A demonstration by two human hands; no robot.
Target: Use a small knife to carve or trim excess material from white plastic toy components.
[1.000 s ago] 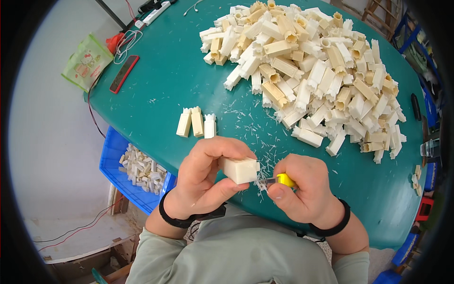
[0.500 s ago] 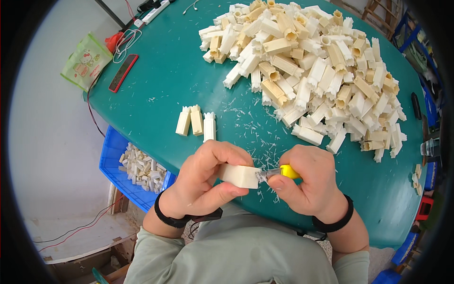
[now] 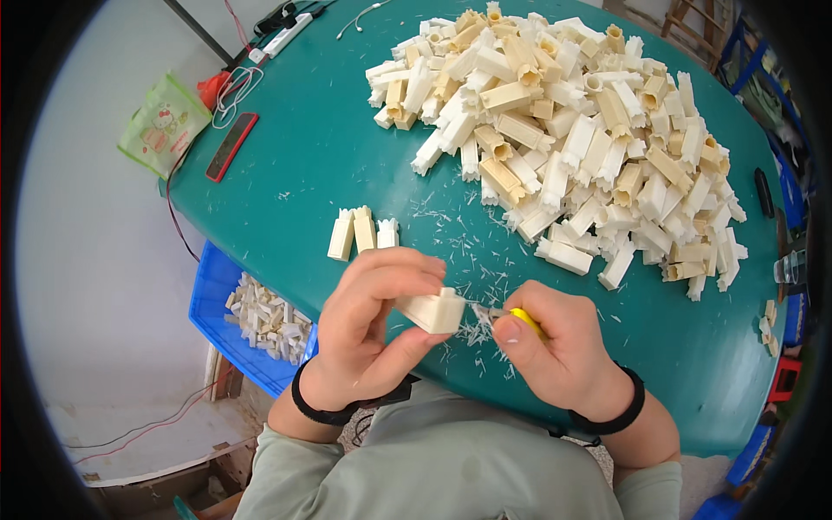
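Observation:
My left hand [image 3: 368,316] is closed around a cream-white hollow-looking plastic block [image 3: 444,314], its square end turned toward the right. In my closed right hand [image 3: 568,351] is a small knife with a yellow handle [image 3: 528,321]. Its blade points left, a short gap from the block's end; the fingers cover most of the handle. White plastic shavings [image 3: 475,336] lie on the green table [image 3: 286,234] beneath and beyond both hands. Just past my left hand, three similar pieces [image 3: 364,230] lie side by side.
A large heap of white and cream plastic pieces [image 3: 572,139] covers the far right. At the left are a red-edged phone [image 3: 231,147], a white cable [image 3: 236,97], a green bag [image 3: 163,126] and a power strip [image 3: 286,36]. A blue bin [image 3: 212,299] of pieces stands below the table's left edge.
The block has turned in my left hand and tilted, showing its end face. The knife blade has come away from the block's end. The view has shifted slightly.

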